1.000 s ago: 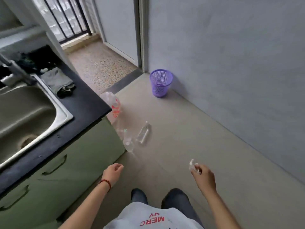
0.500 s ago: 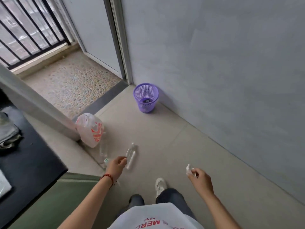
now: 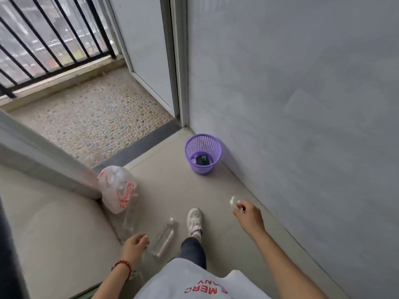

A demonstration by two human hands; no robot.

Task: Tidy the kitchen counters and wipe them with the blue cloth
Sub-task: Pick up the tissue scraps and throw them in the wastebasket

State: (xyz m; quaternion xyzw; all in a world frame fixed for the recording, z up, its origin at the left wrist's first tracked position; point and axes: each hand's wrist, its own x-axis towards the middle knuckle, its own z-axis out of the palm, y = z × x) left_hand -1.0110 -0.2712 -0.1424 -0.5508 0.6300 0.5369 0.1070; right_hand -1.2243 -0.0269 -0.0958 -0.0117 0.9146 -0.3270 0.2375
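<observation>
My left hand (image 3: 135, 244), with a red bead bracelet at the wrist, hangs low with the fingers loosely curled and nothing in it. Just beside it a clear plastic bottle (image 3: 164, 238) lies on its side on the pale tiled floor (image 3: 172, 186), and a second clear bottle (image 3: 129, 220) stands blurred behind it. My white sneaker (image 3: 194, 221) is planted right next to the lying bottle. My right hand (image 3: 248, 214) is out in front, fingers pinched closed on a small crumpled white scrap of tissue (image 3: 233, 202).

Further on, a white plastic bag with red print (image 3: 118, 192) slumps against the foot of a grey post (image 3: 54, 165). Beyond that, against the grey wall (image 3: 302, 104), stands the purple perforated plastic wastebasket (image 3: 203, 154), with something dark already in its bottom. Past the dark threshold lies the pebbled balcony floor (image 3: 90, 117) and a black railing (image 3: 54, 44).

I judge I am carrying the scrap to the basket as part of the tidying. The blue cloth is not in view, and neither is the countertop, so the wiping is not yet in reach.

The risks from here: the scrap is light, so a toss from this far could drift and land on the floor beside the basket. The lying bottle is round and close to my foot; a careless step could roll it or trip me. The basket looks light, and a bump could tip it over.
</observation>
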